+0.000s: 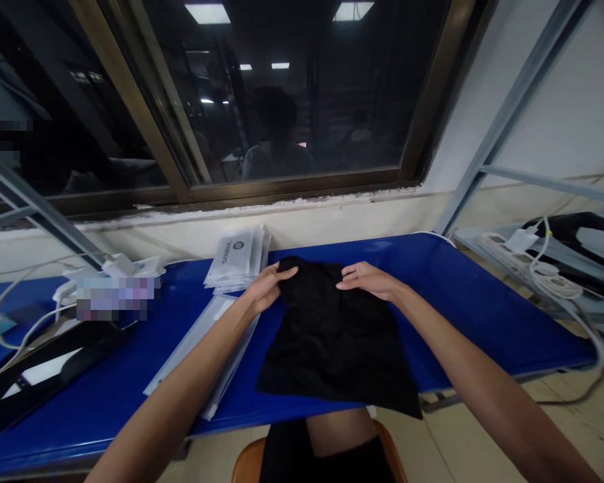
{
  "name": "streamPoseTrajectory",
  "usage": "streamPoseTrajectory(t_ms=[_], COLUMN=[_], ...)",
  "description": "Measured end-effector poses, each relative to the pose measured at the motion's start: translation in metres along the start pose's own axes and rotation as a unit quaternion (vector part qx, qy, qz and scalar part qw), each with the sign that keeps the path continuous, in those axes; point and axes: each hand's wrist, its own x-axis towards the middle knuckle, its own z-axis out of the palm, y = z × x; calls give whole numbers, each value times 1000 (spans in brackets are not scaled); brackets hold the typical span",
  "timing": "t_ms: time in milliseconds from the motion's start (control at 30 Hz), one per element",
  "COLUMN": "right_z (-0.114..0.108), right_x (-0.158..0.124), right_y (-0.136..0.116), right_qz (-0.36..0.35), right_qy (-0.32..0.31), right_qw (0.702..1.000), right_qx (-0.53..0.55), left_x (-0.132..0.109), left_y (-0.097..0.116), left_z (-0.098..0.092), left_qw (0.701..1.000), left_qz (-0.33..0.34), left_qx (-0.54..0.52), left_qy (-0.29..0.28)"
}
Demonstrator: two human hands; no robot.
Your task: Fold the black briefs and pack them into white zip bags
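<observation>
A piece of black cloth (339,335), perhaps a garment, lies spread on the blue table, and its lower right corner hangs past the front edge. My left hand (269,285) grips the cloth's upper left corner between thumb and fingers. At the upper right part, my right hand (365,278) pinches the fabric, thumb and fingers closed on it. The cloth looks wrinkled between the two hands. Just left of my left hand is a stack of printed plastic bags (234,258). Longer clear zip bags (216,355) lie partly under my left forearm.
The blue table (458,295) runs below a dark window (307,100). At left lie a black glossy object (45,376) and white cables with chargers (115,265). Metal frame posts (508,114) stand on both sides. Power strips (528,261) sit at right.
</observation>
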Motion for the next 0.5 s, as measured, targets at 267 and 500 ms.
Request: streamPoseTrajectory(t_ms=[267, 500], right_z=[10, -7], right_x=[-5, -3], right_y=[2, 1], right_qz=[-79, -312], right_qy=[18, 82], right_qw=[997, 943], right_qx=[11, -74], left_x=[-6, -14], left_y=[-9, 18], left_z=[6, -12], left_qw=[993, 954], left_qz=[107, 275], left_qx=[-16, 110], left_qy=[38, -47])
